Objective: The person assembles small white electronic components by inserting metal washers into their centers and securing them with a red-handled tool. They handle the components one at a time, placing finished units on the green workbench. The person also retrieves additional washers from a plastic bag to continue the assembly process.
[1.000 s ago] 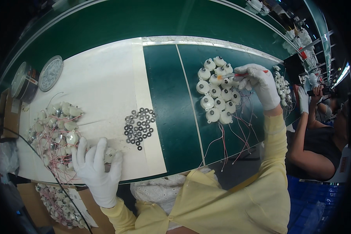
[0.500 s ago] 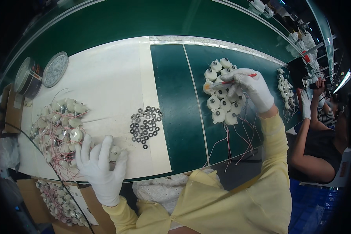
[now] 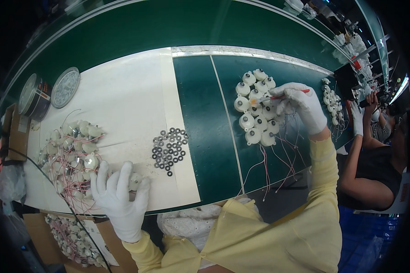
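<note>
White gloves cover both of my hands. My right hand (image 3: 303, 107) pinches a thin red-handled brush (image 3: 273, 97), its orange-tinted bristles over a motor in the cluster of round white motors (image 3: 247, 121) on the green tabletop. Each motor has a dark central piece on top, and pink and white wires trail off the cluster's near side. At the left, my left hand (image 3: 120, 200) rests with its fingers spread at the near edge of the white sheet. A single white motor (image 3: 135, 181) lies by its thumb and forefinger, partly hidden by them.
Small dark rings (image 3: 169, 152) lie between my hands. A tangled pile of wired motors (image 3: 77, 159) sits left, above a cardboard box (image 3: 109, 241) of more. A tub (image 3: 34, 98) and round lid (image 3: 65, 87) stand far left. At right, another person (image 3: 366, 173) works near more motors (image 3: 333, 104).
The brush tip has moved right, from a motor at the cluster's left edge to one farther in, with my right hand shifting along. My left hand has stayed nearly still.
</note>
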Motion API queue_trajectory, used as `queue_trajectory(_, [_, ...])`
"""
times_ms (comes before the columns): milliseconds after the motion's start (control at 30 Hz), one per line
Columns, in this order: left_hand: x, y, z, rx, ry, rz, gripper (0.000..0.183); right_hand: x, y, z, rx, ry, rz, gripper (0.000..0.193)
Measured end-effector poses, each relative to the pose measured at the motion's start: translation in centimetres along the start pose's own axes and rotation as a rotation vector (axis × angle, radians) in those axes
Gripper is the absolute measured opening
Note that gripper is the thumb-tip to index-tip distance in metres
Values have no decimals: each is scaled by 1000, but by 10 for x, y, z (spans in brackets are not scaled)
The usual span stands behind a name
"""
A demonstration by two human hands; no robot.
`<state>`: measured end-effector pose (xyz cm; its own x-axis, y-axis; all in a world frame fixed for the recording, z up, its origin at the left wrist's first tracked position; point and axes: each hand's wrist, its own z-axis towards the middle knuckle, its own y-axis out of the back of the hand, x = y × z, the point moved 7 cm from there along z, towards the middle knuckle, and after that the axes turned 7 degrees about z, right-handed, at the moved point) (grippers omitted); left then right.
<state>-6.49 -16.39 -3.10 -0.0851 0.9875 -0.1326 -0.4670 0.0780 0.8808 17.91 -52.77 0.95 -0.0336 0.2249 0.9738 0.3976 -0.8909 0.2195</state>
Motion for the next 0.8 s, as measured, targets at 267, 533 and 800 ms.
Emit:
queue_trajectory(267, [-1,1,2,6,-11,9,51,-5,-2,-9,-3,-57,92,32])
queue_trajectory(533, [-3,2,2,-9,-15,23,53,-20,7,-11,-17,-80,156,29])
queue_trajectory(800, [-2,0,2,-11,-13,16,53,-3,10,-21,-84,-26,77,38])
